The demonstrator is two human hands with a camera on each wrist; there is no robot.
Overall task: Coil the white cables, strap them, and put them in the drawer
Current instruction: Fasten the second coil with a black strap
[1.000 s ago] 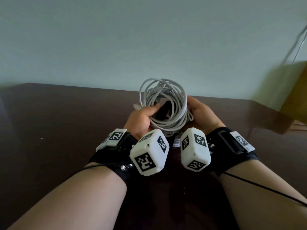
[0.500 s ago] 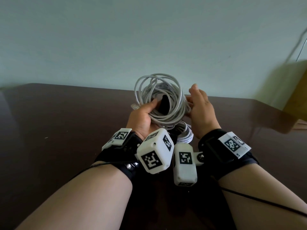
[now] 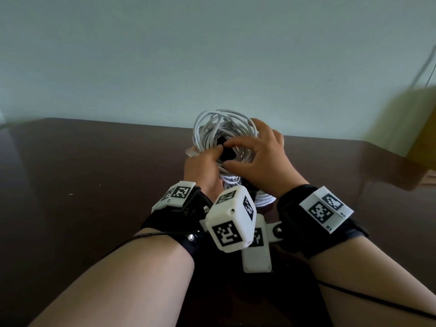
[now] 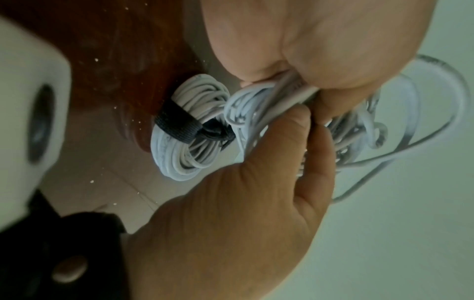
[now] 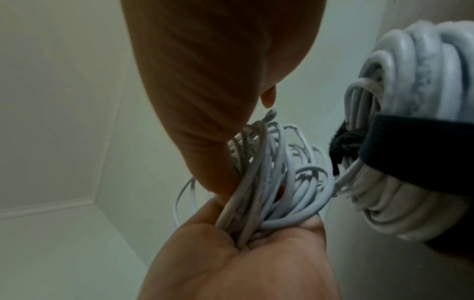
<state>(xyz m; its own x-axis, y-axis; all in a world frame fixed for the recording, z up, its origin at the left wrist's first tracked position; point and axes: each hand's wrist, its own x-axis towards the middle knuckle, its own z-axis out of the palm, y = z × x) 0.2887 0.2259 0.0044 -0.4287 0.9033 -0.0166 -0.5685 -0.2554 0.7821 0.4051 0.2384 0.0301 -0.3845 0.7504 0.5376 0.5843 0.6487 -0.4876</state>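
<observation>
Fingers (image 3: 213,154) of left hand (image 3: 203,168): curled tight round the loose white coil (image 3: 224,131), held upright above the bench (image 3: 94,185). Right hand (image 3: 262,159): half-curled, tips at the coil's centre by a black strap (image 3: 226,152); grip unclear. Second coil (image 4: 187,130): already strapped, just below the held coil. Advice: keep loops pinched together; draw strap snug.
</observation>
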